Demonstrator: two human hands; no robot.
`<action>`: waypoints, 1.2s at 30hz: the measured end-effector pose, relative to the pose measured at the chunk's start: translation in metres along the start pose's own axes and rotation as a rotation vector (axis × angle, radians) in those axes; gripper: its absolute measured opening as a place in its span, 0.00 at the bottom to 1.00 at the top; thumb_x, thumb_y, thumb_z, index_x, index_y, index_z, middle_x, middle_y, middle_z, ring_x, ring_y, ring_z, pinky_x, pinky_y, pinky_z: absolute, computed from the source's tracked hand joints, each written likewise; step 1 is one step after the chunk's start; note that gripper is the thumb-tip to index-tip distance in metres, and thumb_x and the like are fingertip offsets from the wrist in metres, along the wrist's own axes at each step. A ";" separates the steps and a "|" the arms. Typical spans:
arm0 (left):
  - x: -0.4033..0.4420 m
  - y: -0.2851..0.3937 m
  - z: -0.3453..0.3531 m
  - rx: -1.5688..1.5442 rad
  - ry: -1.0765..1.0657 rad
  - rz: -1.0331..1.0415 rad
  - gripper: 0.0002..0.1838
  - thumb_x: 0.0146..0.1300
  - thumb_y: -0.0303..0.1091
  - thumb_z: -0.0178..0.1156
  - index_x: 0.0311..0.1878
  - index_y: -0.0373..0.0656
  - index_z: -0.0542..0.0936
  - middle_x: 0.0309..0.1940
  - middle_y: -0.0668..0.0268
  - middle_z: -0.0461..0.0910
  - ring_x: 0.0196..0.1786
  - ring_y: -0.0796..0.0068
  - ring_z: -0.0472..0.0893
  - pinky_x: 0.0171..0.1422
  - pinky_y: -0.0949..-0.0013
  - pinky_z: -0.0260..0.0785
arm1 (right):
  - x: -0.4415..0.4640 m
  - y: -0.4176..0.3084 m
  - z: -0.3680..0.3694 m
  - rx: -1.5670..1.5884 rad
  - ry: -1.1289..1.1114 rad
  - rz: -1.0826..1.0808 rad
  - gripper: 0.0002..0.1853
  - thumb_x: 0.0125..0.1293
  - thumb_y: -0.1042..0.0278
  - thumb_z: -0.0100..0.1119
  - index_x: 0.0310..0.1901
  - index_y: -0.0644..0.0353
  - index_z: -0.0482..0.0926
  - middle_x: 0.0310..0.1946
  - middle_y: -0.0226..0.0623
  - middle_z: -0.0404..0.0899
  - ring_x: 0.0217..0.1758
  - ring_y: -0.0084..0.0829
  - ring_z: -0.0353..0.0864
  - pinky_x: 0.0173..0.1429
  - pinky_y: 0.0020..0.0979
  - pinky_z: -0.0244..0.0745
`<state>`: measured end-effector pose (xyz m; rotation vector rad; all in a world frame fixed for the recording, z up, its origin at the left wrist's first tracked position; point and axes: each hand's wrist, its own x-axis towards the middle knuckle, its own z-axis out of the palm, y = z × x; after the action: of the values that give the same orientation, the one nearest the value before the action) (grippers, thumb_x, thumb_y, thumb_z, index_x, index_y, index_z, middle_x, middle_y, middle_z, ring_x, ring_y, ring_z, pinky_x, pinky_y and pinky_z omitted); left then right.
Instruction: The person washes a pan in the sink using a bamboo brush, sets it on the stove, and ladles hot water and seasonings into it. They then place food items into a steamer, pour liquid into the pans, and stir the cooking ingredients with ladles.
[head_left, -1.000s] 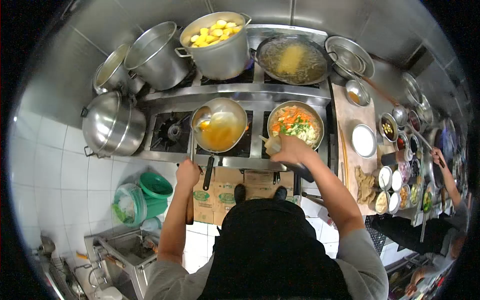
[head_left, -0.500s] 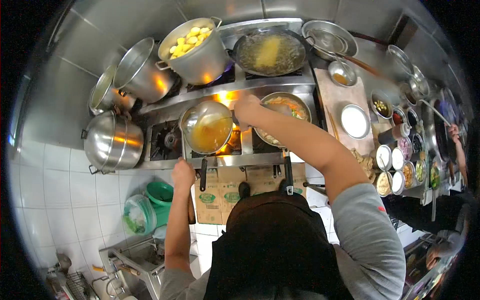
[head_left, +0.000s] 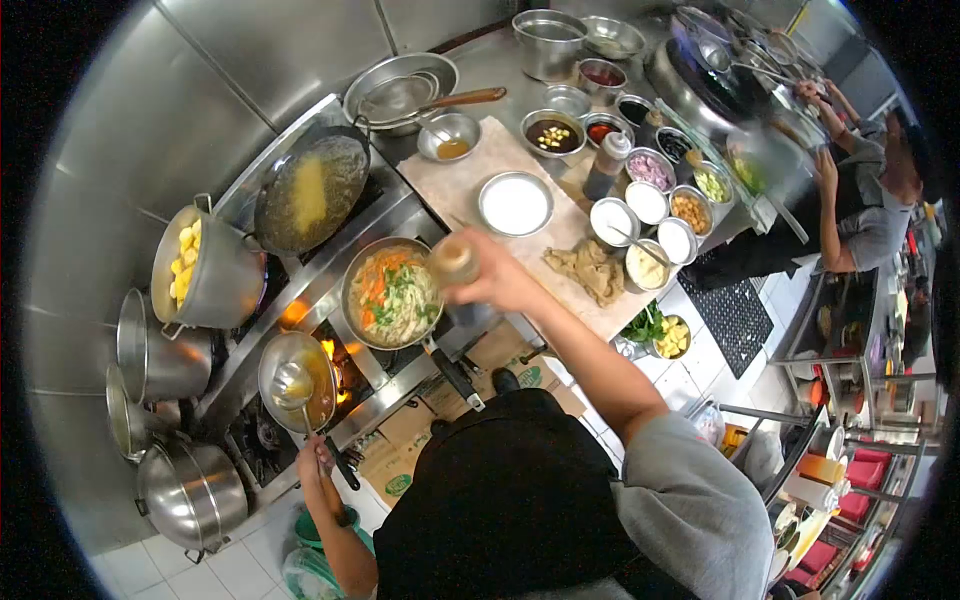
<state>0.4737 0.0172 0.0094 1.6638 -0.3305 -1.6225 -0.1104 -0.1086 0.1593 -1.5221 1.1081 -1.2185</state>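
My left hand [head_left: 315, 460] is closed around the handle of a ladle [head_left: 293, 385]. The ladle's bowl rests inside a pan of brownish liquid [head_left: 322, 372] over a lit burner. My right hand [head_left: 495, 275], smeared by motion, grips what looks like a bottle [head_left: 454, 262], seen end-on with its contents unclear. It hovers at the right edge of a frying pan [head_left: 440, 300]. In that pan lie noodles [head_left: 408, 322] with shredded carrot and chopped greens. The pan's black handle points toward my apron.
A wok of bubbling oil [head_left: 340, 190] and a pot of yellow chunks [head_left: 165, 270] stand behind. To the right, a board [head_left: 450, 190] bears a white-filled bowl [head_left: 515, 204] and a crumpled cloth [head_left: 585, 270]. Several ingredient bowls follow; a co-worker [head_left: 870, 200] stands farther right.
My view has swung right. My right hand has moved from between the two pans to the noodle pan's right side. The ladle's bowl now shows clearly in the liquid.
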 end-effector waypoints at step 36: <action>-0.098 0.056 0.241 -0.071 -0.008 0.608 0.14 0.76 0.41 0.55 0.35 0.46 0.68 0.16 0.73 0.62 0.18 0.77 0.69 0.22 0.70 0.65 | -0.052 0.002 0.114 0.119 -0.646 0.263 0.35 0.68 0.52 0.64 0.69 0.65 0.67 0.52 0.49 0.83 0.52 0.40 0.84 0.57 0.38 0.78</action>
<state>0.2521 -0.0368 0.1462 1.3274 -0.6979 -1.1658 -0.0047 -0.0479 0.1299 -1.4683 0.7513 -0.5359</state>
